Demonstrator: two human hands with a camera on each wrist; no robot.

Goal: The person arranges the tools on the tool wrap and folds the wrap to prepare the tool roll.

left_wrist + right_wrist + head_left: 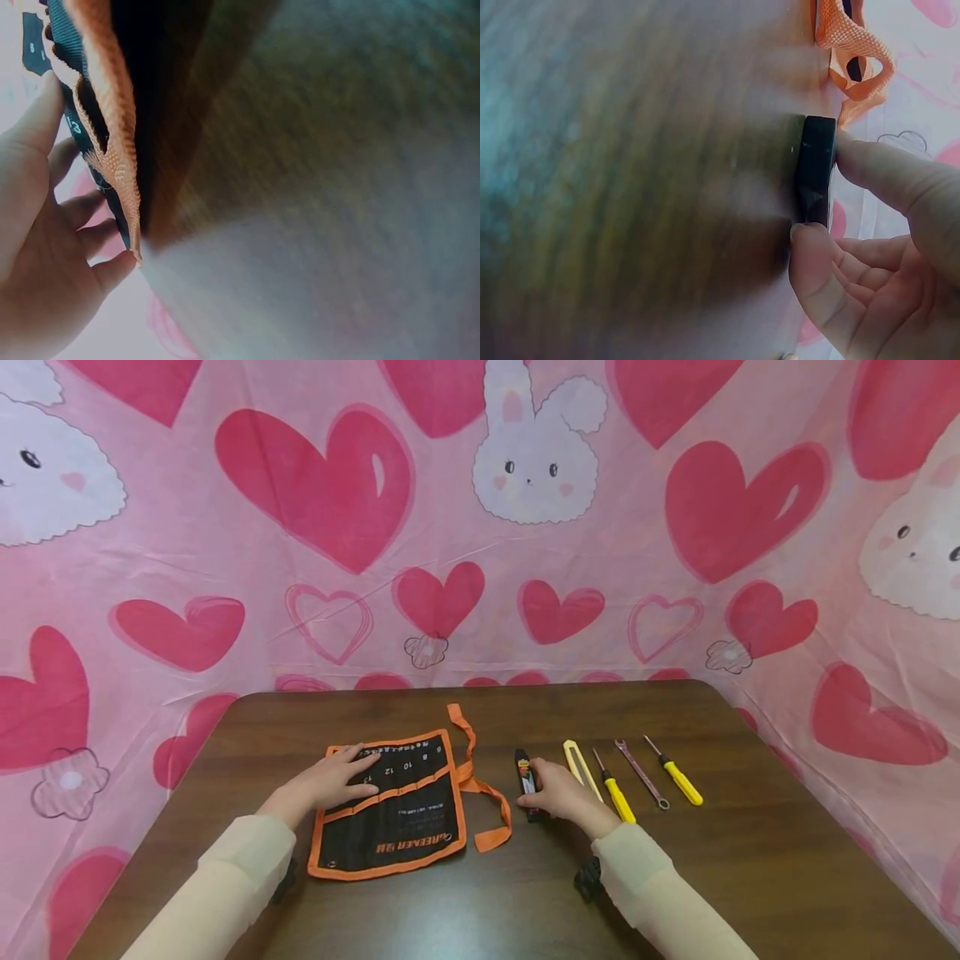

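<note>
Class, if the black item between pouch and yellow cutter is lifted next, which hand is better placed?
Probably the right hand: its thumb and a finger bracket the black item. The left hand rests on the pouch, farther from it.

Brown table [420, 910]; on it orange-trimmed pouch [420, 820], black item [524, 768], cutter [582, 768], two screwdrivers [617, 795], wrench [642, 774].

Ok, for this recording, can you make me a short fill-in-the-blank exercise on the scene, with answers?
1. The left hand touches a black pouch edged in ____.
2. The small black item is gripped by the person's ____.
3. Between the two screwdrivers lies a ____.
4. Both screwdrivers have ____ handles.

Missing words: orange; right hand; wrench; yellow.
</note>
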